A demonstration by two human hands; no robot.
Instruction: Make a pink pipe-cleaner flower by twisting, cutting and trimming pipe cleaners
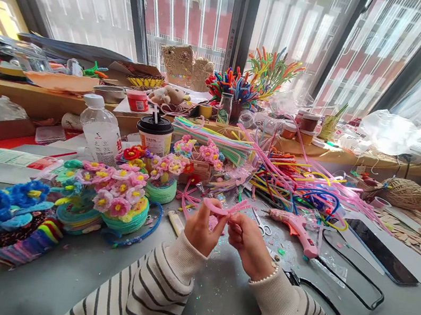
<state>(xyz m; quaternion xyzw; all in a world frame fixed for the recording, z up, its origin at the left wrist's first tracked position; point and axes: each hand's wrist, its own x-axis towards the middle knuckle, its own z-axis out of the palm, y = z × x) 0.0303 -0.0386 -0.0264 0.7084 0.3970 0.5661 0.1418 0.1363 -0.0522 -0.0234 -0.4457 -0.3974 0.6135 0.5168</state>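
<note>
While both hands meet above the grey surface (217, 309), the scene orders by size as follows. One surface carries the craft clutter. One loose heap of coloured pipe cleaners (295, 180) lies right of centre, behind the hands. Two round flower arrangements (122, 202) made of pipe cleaners stand left of the hands. One clear plastic bottle (99, 131) and one lidded paper cup (154, 135) stand behind these. One black phone (380, 251) lies flat at the right. One pink glue gun (298, 227) lies just right of the hands, and one pair of small scissors (261, 224) beside it. One pink pipe cleaner (226, 208) is pinched between the left hand (202, 229) and the right hand (248, 242), each grip closed on it, held just above the surface.
</note>
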